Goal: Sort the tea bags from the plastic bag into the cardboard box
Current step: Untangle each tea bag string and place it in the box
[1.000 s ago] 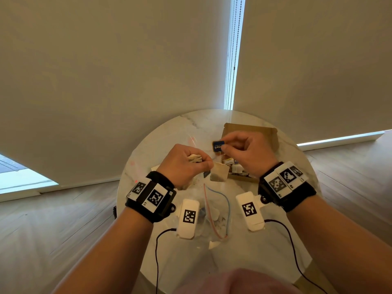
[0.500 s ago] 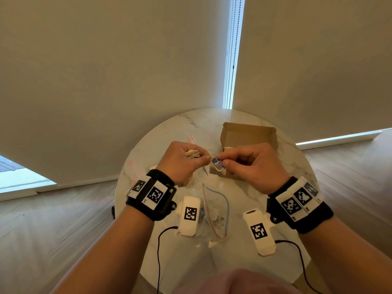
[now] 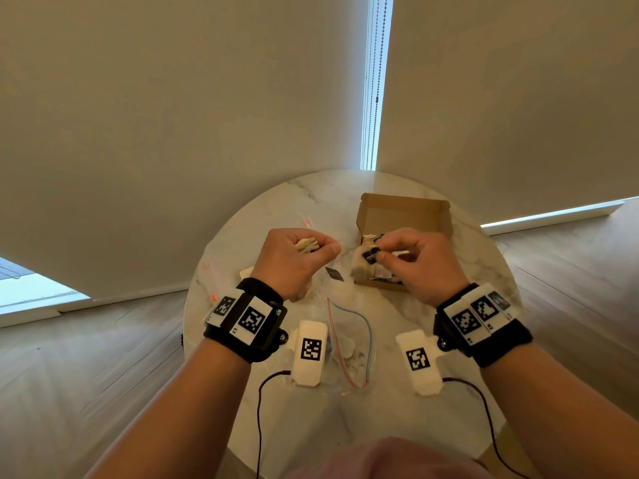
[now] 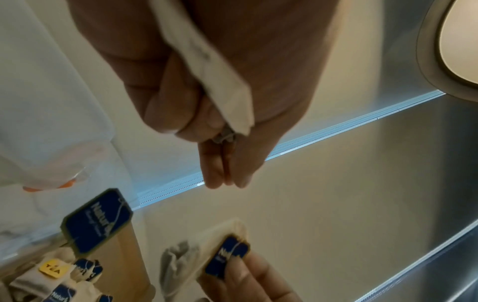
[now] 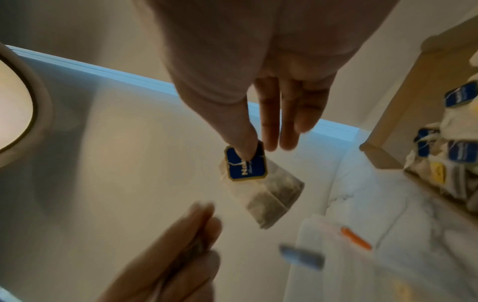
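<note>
Box (image 3: 404,210) top open, w/ bags (image 3: 363,267)

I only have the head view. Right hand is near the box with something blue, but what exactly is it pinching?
Observer: The right wrist view shows the right hand pinching the blue tag of a tea bag that hangs below it.
Operator: Left hand empty?
Observer: No. In the left wrist view the left hand grips a folded pale tea bag.
Operator: Anything but blue tags in the box?
Observer: Yes, the left wrist view shows a yellow tag printed TEA among the blue-tagged bags in the cardboard box.
</note>
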`<action>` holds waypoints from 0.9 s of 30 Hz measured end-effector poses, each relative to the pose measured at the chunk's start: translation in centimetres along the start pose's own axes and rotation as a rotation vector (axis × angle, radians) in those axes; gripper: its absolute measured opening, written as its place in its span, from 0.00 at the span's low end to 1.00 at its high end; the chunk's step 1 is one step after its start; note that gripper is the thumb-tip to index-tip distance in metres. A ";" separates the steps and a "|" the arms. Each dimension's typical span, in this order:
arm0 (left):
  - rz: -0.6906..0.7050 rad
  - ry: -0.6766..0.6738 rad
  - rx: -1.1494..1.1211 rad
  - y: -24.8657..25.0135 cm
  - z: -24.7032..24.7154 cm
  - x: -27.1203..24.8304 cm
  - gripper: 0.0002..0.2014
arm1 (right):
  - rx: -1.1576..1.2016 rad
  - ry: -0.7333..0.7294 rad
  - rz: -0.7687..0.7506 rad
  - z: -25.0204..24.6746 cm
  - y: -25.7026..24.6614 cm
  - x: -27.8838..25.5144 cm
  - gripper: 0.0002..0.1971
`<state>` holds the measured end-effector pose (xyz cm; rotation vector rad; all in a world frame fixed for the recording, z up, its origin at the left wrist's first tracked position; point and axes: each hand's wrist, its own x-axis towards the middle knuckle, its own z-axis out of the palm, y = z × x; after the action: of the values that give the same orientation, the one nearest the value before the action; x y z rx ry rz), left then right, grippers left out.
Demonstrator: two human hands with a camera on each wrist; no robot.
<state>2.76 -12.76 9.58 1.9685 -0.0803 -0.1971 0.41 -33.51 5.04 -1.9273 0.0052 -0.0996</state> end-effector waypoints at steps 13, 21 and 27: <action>-0.058 0.024 0.015 -0.8 0.5 1.7 0.04 | -0.273 0.166 0.416 -6.2 13.5 6.8 0.06; -0.070 0.045 0.070 -2.0 0.6 2.8 0.02 | -0.552 0.096 0.572 -4.0 16.9 7.4 0.08; -0.045 0.014 0.041 -2.2 0.5 2.8 0.03 | -0.583 0.126 0.631 -3.5 18.0 8.2 0.11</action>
<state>5.40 -12.73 7.12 2.0134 -0.0316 -0.2122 9.16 -43.47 -10.01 -2.3983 0.7966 0.2288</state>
